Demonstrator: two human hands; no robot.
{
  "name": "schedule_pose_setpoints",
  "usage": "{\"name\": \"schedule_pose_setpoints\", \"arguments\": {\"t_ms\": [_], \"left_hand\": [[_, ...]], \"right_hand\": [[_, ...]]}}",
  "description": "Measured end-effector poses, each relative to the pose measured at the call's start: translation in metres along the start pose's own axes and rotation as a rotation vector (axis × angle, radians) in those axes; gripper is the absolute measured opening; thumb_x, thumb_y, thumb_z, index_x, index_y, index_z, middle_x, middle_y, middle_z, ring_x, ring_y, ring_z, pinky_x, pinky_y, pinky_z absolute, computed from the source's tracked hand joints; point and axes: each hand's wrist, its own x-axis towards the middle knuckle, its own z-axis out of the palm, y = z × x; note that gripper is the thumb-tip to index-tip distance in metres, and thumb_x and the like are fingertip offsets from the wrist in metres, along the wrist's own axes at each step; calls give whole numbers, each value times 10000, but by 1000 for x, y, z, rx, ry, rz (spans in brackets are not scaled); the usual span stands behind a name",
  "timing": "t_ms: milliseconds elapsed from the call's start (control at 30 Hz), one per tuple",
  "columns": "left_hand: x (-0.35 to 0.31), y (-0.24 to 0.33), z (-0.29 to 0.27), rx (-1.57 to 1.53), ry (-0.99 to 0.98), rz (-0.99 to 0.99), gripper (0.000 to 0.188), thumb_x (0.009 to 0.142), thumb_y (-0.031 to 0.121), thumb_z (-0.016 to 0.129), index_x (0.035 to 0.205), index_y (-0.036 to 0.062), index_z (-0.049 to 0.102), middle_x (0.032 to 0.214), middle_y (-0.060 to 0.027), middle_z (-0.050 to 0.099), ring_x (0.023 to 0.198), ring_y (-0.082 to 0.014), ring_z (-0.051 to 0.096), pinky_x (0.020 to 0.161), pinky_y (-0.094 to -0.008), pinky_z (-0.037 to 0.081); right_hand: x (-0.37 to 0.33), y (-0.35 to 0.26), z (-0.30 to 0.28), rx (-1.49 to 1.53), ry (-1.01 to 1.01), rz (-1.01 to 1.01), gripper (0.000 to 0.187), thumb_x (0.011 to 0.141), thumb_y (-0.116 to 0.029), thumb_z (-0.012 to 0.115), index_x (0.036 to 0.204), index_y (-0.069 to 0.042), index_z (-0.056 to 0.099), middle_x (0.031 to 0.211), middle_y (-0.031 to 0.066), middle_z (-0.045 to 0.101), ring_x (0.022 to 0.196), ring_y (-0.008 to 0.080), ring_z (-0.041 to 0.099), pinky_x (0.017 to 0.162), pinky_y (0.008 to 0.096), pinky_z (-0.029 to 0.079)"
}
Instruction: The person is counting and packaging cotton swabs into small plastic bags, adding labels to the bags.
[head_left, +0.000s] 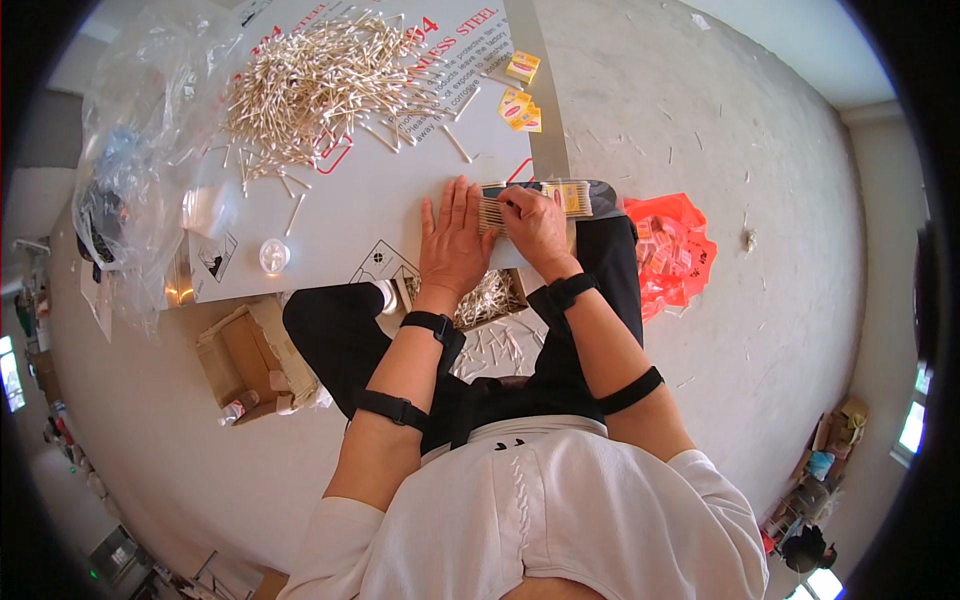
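Rows of cotton swabs (pixel 490 213) lie side by side at the table's near right corner. My left hand (pixel 455 240) rests flat along their left side, its fingers stretched out over the metal sheet. Above the swabs my right hand (pixel 537 228) is closed, its curled fingertips pressing on them; the exact grip is partly hidden. A yellow printed pack (pixel 567 197) with swabs along it reaches out to the right of my right hand, by my knee. Farther back on the table a big loose heap of cotton swabs (pixel 320 85) is spread out.
Small yellow boxes (pixel 522 67) and yellow cards (pixel 519 110) lie at the right table edge. A round clear container (pixel 274 256) and a plastic bag (pixel 150 150) are at left. Below are a swab-filled box (pixel 490 298), a cardboard box (pixel 245 365) and a red bag (pixel 672 250).
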Motion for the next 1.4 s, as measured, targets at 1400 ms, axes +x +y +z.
{"name": "schedule_pose_setpoints", "arguments": {"t_ms": [1400], "left_hand": [[-5,4,-11,30,-53,25,681,965,438,500,1481,35,316,1598,-137,195,1493,-317,125,1148,-637,65]], "right_hand": [[-29,-5,-6,-110,91,-164,378,809,-190,710,1184,-168,656,852,92,552,773,300,627,657,415,516]]}}
